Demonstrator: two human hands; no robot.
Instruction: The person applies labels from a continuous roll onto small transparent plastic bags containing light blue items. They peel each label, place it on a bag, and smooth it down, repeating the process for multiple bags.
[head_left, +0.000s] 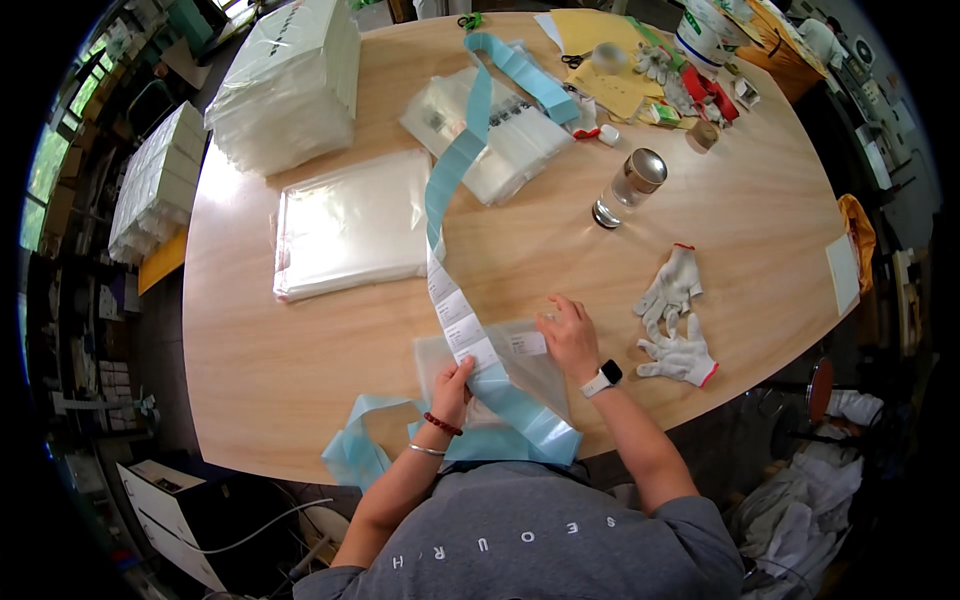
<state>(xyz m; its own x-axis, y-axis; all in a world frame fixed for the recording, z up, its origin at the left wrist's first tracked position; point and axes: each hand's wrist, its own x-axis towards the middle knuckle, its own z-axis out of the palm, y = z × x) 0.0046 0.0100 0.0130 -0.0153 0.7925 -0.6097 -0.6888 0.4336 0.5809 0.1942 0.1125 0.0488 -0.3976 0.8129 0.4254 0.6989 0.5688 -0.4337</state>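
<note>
The left hand (452,385) pinches the long blue label strip (455,170) near the worktop's (300,350) front edge, fingers closed on it where white labels still sit on the backing. The right hand (568,335) lies flat with fingers together, pressing a white label (527,344) onto a clear plastic bag (520,370) lying just in front of the person. The strip runs away across the worktop over a stack of clear bags (350,225). A pair of white work gloves (675,320) lies to the right, a metal-capped glass jar (628,187) beyond them.
</note>
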